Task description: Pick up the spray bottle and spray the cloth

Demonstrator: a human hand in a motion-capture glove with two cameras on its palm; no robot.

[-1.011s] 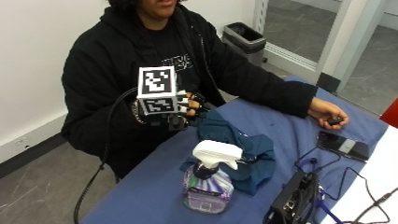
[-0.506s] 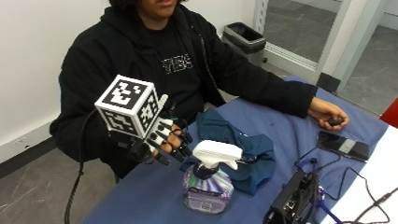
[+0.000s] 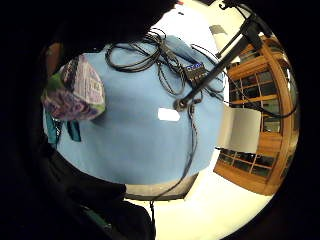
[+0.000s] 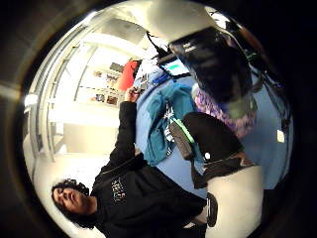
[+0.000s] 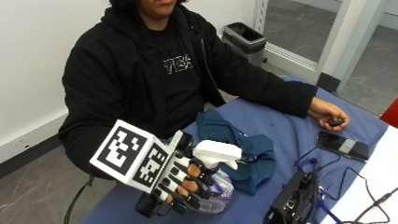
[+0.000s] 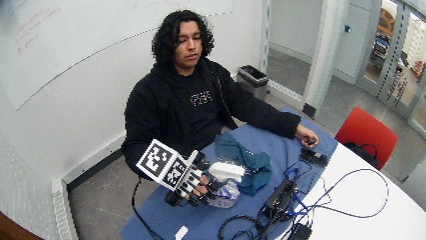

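**Now: gloved hand closing on the spray bottle beside the cloth**

Here, the spray bottle [image 5: 214,186] is standing upright on the blue-covered worktop [image 5: 292,135], near the edge closest to the seated person. Its white trigger head is showing above a clear body with a purple patterned label. The gloved right hand [image 5: 183,184] is wrapping around the bottle's neck and body from the side, fingers [image 5: 187,172] curling against it just below the trigger head. The bottle's base is appearing to sit on the worktop, not yet lifted.

Just behind the bottle and touching it, the teal cloth [image 5: 239,144] is lying crumpled in a heap. The person's bare left hand [image 5: 326,114] is resting well apart at the far side, near a dark phone [image 5: 342,144]. A black device [image 5: 292,203] and cables are sitting beside the cloth.

Judging the risks: the fingers are sitting low, so no finger seems placed on the trigger, and a re-grip could tip the bottle. The nozzle is appearing to point toward the device, so spraying without turning could wet the electronics instead of the cloth.
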